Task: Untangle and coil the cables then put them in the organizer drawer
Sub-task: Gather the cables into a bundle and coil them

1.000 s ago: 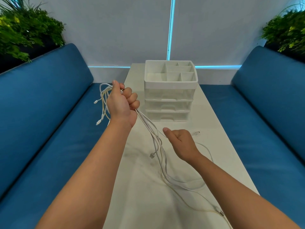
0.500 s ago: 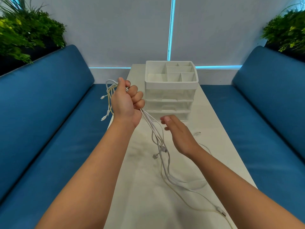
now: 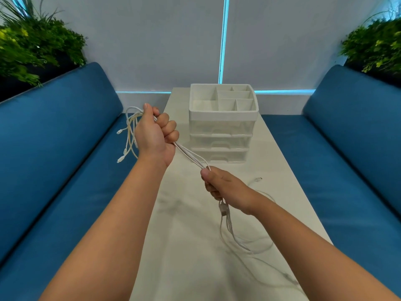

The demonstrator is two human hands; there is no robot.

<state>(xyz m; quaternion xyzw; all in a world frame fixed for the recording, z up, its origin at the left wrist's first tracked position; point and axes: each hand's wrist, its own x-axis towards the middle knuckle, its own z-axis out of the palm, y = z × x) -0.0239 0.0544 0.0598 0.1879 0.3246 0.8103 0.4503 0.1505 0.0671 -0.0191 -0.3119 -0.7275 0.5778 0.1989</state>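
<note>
Cables [image 3: 191,155]: a bundle of thin white cords, tangled, held in the air in front of the organizer [image 3: 222,124] and stretched taut between both hands. Short ends with small plugs hang over the left hand [image 3: 155,135] on the side away from the organizer; the long ends drop below the right hand [image 3: 225,187] and lie in loose loops on the table [image 3: 184,246], one plug lying nearer the organizer.

Left hand: fist closed around the bundle, thumb on top, level with the organizer's top tray.

Right hand: fingers curled around the same cords, thumb pressed against them, lower and nearer the camera than the organizer.

Organizer: white plastic, boxy, with an open divided tray on top and three clear drawers below, all closed. It stands on the table, beyond the hands. No readable writing.

Table: long, narrow, pale smooth top.

Sofas [image 3: 54,148]: blue cushioned seats and backs on both sides of the table.

Plants [image 3: 36,46]: green foliage behind each sofa back.

Wall [image 3: 152,40]: plain white, with thin glowing blue strips behind the organizer.
</note>
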